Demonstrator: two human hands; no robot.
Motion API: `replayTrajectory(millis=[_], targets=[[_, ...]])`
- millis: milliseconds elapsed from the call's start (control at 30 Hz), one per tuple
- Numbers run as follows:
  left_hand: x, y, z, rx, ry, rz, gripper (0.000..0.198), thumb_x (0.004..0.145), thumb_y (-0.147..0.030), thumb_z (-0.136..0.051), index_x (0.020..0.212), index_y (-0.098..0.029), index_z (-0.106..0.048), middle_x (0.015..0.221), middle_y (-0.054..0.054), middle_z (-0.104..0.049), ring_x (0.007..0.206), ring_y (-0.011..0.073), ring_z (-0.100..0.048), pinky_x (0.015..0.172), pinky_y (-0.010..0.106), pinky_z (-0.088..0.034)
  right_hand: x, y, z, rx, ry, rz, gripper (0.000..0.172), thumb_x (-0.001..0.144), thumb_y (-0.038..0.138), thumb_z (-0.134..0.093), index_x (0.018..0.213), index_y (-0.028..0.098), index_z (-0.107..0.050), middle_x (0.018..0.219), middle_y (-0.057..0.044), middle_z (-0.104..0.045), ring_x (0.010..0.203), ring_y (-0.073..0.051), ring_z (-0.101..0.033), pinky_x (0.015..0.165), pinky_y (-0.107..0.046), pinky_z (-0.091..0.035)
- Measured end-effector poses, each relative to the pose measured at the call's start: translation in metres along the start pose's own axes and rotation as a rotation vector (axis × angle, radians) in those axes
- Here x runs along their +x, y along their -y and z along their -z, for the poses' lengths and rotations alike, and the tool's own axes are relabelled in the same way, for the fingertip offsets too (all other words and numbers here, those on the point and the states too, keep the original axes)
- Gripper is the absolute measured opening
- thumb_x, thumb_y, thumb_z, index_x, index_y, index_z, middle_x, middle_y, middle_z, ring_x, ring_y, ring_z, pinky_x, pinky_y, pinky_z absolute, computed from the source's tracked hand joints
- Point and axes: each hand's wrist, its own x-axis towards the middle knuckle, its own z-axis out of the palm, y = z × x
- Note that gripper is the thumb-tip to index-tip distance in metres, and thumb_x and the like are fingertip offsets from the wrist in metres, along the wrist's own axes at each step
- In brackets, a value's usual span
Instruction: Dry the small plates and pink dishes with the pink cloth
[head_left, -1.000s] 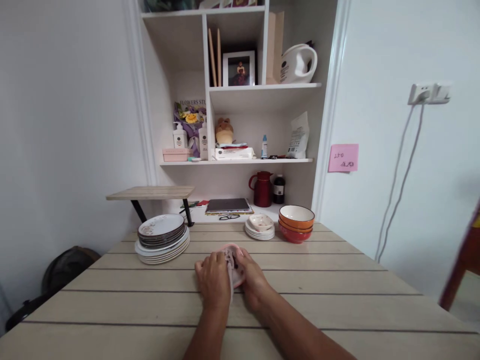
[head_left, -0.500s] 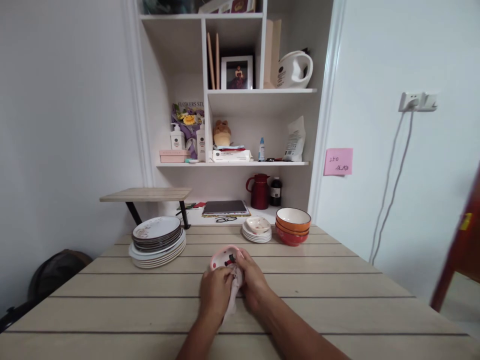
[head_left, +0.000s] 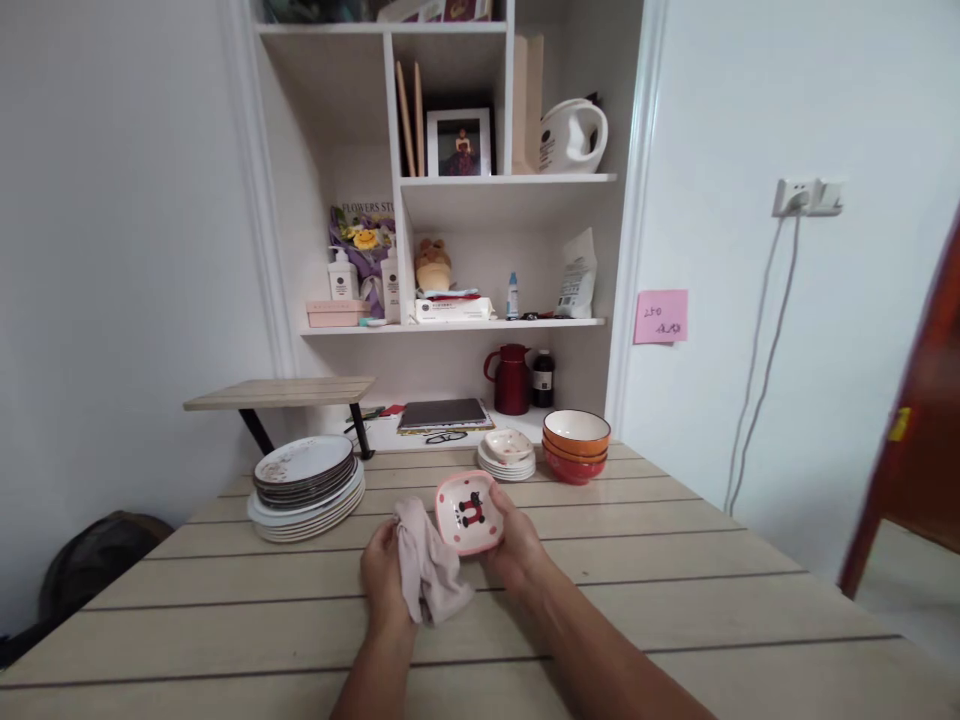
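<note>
A small squarish dish point(head_left: 459, 508) with a pink rim, pink dots and a red-and-black figure is tilted toward me above the table. My right hand point(head_left: 516, 540) grips its right edge, thumb on the rim and fingers behind. In my left hand point(head_left: 382, 570) hangs a crumpled pale pink cloth point(head_left: 429, 570), just left of the dish and apart from its inside. The left fingertips are partly hidden by the cloth.
Stacked plates point(head_left: 306, 485) stand at the table's left, beside a raised wooden stand point(head_left: 281, 393). Behind the dish are small saucers with a little dish point(head_left: 508, 452) on top, and stacked bowls point(head_left: 576, 447). A laptop point(head_left: 442, 413) and red jug point(head_left: 512, 380) sit farther back.
My left hand has drawn the cloth out of the dish and off to the left. The dish has turned to face me more, its inside uncovered. The whole view has shifted slightly.
</note>
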Motion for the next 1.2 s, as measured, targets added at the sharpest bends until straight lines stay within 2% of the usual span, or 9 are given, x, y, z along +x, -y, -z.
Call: replayTrajectory(millis=[133,200,233,400,533,733,833,1000,1200], targets=[[-0.016,-0.011,-0.006,0.119,0.017,-0.193,0.022,0.074,-0.03,-0.056,0.088,-0.021,-0.071,0.093,0.007,-0.073,0.092,0.0243,-0.065,0.085,0.035,-0.048,-0.011,-0.014,-0.006,-0.049,0.102,-0.021,0.033,0.074,0.04,-0.072,0.1,0.021,-0.064,0.087,-0.004,-0.074,0.075,-0.021,-0.067,0.068,-0.032,-0.052],[-0.027,-0.017,-0.012,0.374,0.101,-0.509,0.026,0.081,-0.025,-0.05,0.096,-0.02,-0.072,0.103,0.01,-0.072,0.101,0.0261,-0.063,0.094,0.04,-0.043,-0.017,-0.021,-0.009,-0.073,0.14,-0.011,0.033,0.071,0.039,-0.075,0.098,0.023,-0.065,0.084,-0.001,-0.073,0.072,-0.018,-0.066,0.066,-0.029,-0.05],[-0.032,-0.019,-0.015,0.504,0.117,-0.575,0.028,0.084,-0.022,-0.048,0.098,-0.02,-0.072,0.106,0.01,-0.072,0.103,0.0264,-0.062,0.095,0.041,-0.042,-0.019,-0.024,-0.011,-0.076,0.145,-0.012,0.033,0.069,0.039,-0.077,0.096,0.024,-0.065,0.082,0.0,-0.073,0.072,-0.017,-0.065,0.066,-0.027,-0.05],[-0.044,-0.023,-0.025,0.899,0.216,-0.605,0.034,0.091,-0.018,-0.041,0.108,-0.018,-0.07,0.11,0.01,-0.07,0.104,0.0256,-0.062,0.089,0.04,-0.044,-0.026,-0.03,-0.016,-0.022,0.135,-0.038,0.029,0.068,0.041,-0.078,0.086,0.024,-0.062,0.077,0.003,-0.07,0.073,-0.015,-0.064,0.072,-0.027,-0.051],[-0.041,-0.023,-0.026,0.841,0.314,-0.706,0.033,0.09,-0.016,-0.044,0.109,-0.022,-0.07,0.108,0.007,-0.069,0.101,0.0216,-0.061,0.091,0.039,-0.042,-0.02,-0.023,-0.012,0.039,0.164,-0.036,0.026,0.07,0.038,-0.077,0.084,0.024,-0.06,0.074,0.003,-0.069,0.072,-0.017,-0.065,0.075,-0.03,-0.051],[-0.044,-0.025,-0.028,0.747,0.502,-0.793,0.031,0.088,-0.015,-0.049,0.105,-0.029,-0.072,0.105,0.005,-0.066,0.102,0.0207,-0.056,0.093,0.039,-0.039,-0.002,-0.007,-0.001,0.001,0.109,-0.053,0.027,0.073,0.043,-0.073,0.082,0.021,-0.061,0.069,-0.001,-0.068,0.064,-0.018,-0.063,0.065,-0.031,-0.05],[-0.047,-0.026,-0.029,0.845,0.453,-0.803,0.035,0.086,-0.013,-0.051,0.106,-0.032,-0.072,0.104,0.004,-0.065,0.102,0.0219,-0.052,0.092,0.04,-0.037,0.004,0.004,0.002,-0.02,0.068,0.004,0.027,0.073,0.043,-0.073,0.086,0.021,-0.063,0.07,-0.001,-0.069,0.064,-0.019,-0.064,0.063,-0.032,-0.05],[-0.043,-0.028,-0.019,1.024,0.239,-0.762,0.031,0.089,-0.014,-0.048,0.1,-0.03,-0.072,0.101,0.006,-0.063,0.098,0.0238,-0.052,0.089,0.041,-0.037,0.0,0.013,0.004,-0.114,0.106,0.086,0.035,0.069,0.043,-0.076,0.094,0.022,-0.063,0.075,-0.001,-0.071,0.067,-0.02,-0.064,0.062,-0.03,-0.048],[-0.028,-0.022,-0.009,0.872,0.09,-0.6,0.033,0.084,-0.006,-0.047,0.095,-0.024,-0.072,0.104,0.008,-0.058,0.1,0.0224,-0.054,0.087,0.036,-0.043,-0.004,0.003,0.003,-0.127,0.1,0.006,0.029,0.075,0.04,-0.072,0.094,0.021,-0.062,0.084,-0.004,-0.073,0.075,-0.022,-0.067,0.07,-0.033,-0.05]])
